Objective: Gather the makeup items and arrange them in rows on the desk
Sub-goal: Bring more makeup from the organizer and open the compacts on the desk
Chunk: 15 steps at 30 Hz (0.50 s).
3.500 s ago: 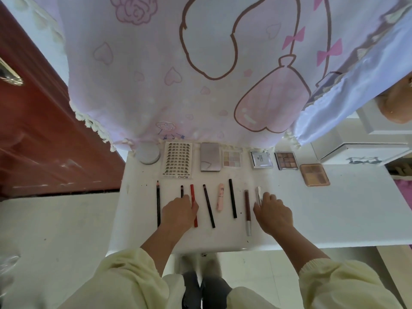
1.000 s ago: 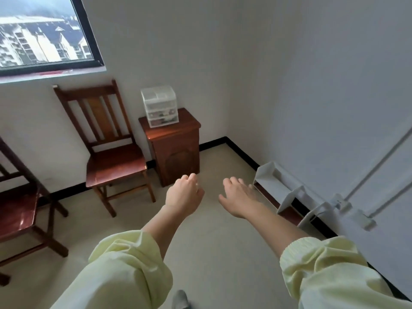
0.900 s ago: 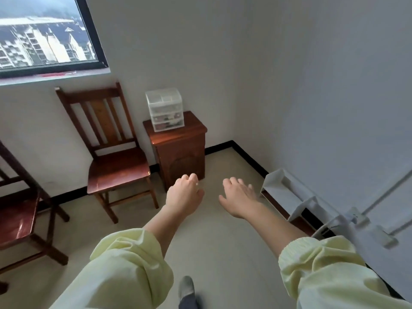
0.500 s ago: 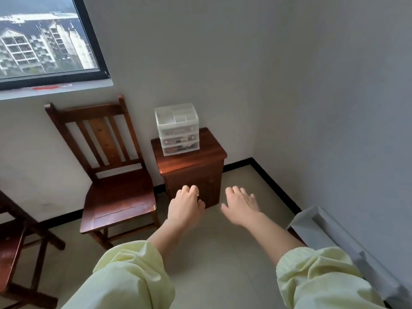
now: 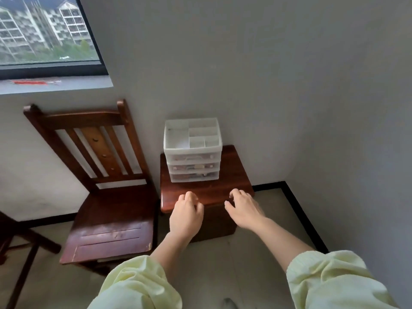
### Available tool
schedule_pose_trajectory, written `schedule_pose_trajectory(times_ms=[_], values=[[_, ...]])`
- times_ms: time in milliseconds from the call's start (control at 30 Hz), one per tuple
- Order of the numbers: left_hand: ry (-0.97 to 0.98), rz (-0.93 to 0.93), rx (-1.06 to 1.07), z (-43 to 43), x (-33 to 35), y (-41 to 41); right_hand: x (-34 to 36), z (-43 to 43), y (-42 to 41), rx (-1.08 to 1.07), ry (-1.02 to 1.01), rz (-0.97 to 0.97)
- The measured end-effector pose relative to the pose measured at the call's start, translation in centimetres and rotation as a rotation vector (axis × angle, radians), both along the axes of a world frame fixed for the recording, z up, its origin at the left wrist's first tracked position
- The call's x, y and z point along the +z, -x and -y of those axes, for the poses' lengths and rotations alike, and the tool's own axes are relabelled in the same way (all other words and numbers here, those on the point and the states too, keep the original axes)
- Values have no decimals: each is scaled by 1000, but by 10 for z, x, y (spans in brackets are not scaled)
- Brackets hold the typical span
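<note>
Closer now than half a second ago, the organizer (image 5: pixel 192 150) stands at the back of the cabinet (image 5: pixel 234 175). Its three clear drawers hold small items too blurred to name. The left hand (image 5: pixel 186 217) and right hand (image 5: pixel 244 209) reach over the cabinet's front edge, fingers loosely curled, holding nothing. A chair (image 5: pixel 107 228) stands just left of the cabinet, below the window (image 5: pixel 44 34).

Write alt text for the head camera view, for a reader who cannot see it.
Two empty hands, the left hand and right hand, reach toward a white plastic drawer organizer standing on a small dark wooden cabinet in a room corner. A wooden chair stands beside the cabinet on the left, below a window.
</note>
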State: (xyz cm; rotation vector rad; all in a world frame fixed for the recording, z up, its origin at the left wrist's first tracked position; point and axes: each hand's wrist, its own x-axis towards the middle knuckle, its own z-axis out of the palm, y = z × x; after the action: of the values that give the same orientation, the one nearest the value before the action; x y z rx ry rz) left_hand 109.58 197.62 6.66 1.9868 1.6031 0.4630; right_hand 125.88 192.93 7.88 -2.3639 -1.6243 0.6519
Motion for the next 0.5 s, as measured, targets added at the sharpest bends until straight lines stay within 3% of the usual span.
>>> schedule_pose_trajectory(times_ms=[333,500], values=[[194,206,248,-155,-33,-8,-45,-158,-18,-214,114,-427],[213,251,288,-220,-41,0,-77,-224,-2,-487,166,-779]])
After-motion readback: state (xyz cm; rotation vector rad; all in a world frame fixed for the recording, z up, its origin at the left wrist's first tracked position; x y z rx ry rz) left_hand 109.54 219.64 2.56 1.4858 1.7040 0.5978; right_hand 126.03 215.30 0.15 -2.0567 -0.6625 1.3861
